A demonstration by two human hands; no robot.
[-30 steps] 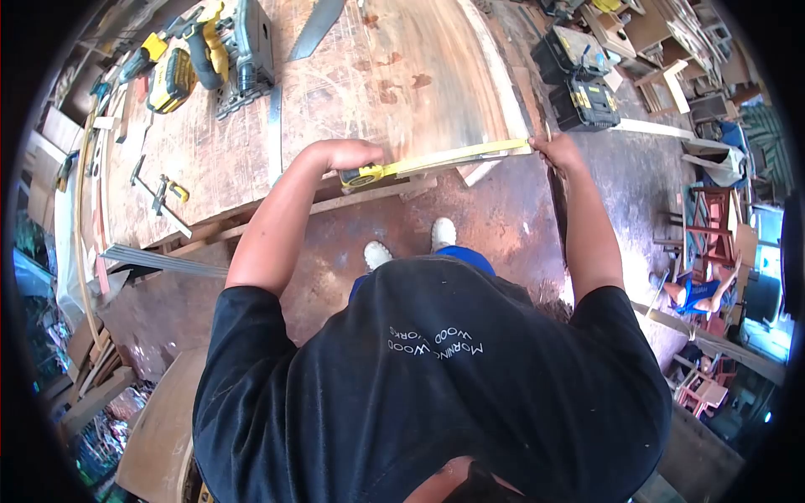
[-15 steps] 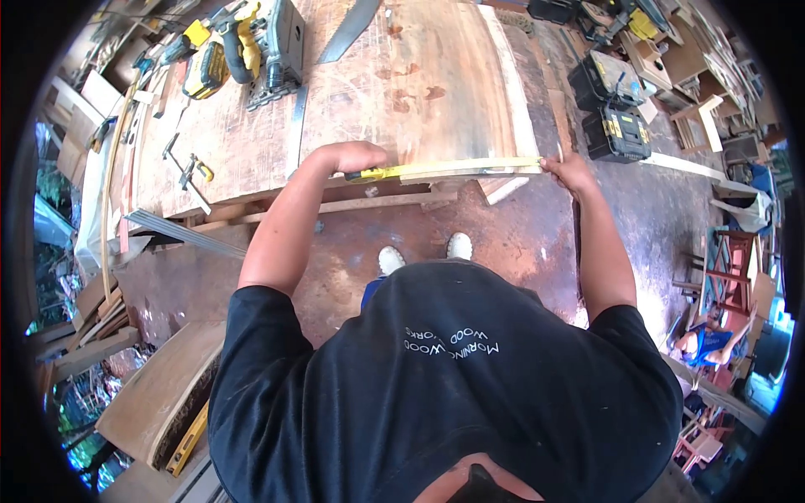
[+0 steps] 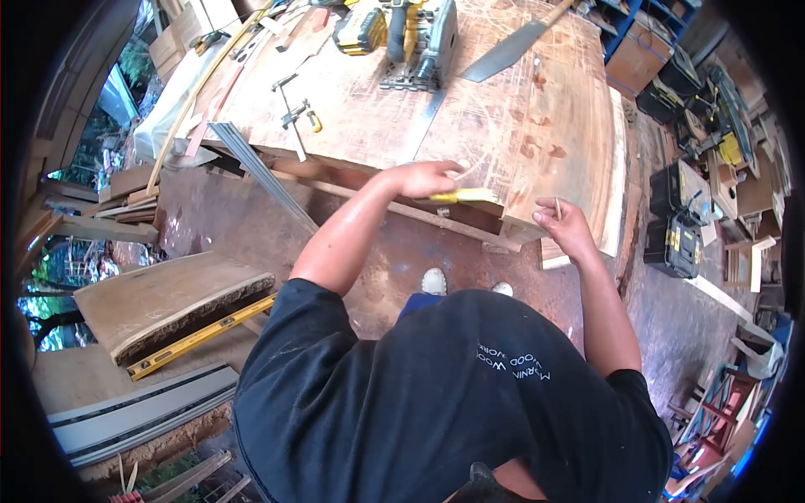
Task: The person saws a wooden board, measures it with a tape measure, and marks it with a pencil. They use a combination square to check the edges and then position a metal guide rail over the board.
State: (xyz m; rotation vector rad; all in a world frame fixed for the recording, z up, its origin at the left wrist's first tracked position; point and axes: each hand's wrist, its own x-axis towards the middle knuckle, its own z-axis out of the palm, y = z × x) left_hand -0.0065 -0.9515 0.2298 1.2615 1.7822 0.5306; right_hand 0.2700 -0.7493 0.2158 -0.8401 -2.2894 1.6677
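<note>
My left hand [image 3: 426, 179] is closed on a yellow tape measure [image 3: 465, 196] at the front edge of the wooden slab [image 3: 503, 126]. The tape's yellow part points right, past my fingers. To the right, my right hand [image 3: 563, 226] is pinched round a thin pencil-like stick [image 3: 558, 206], near the slab's front right corner. Behind my left hand a metal straightedge [image 3: 426, 126] lies on the slab, running back to a yellow and black circular saw [image 3: 411, 46].
A handsaw [image 3: 507, 52] lies at the back. A clamp [image 3: 295, 116] rests on the slab's left. Black toolboxes [image 3: 673, 247] stand on the right. Metal bars [image 3: 264, 176] lean at the front left; a yellow level [image 3: 201, 335] lies beside a thick board [image 3: 172, 302].
The view has swung left. The tape that stretched between my hands is now mostly drawn in, and my hands are closer together. My right hand has let go of the tape's end.
</note>
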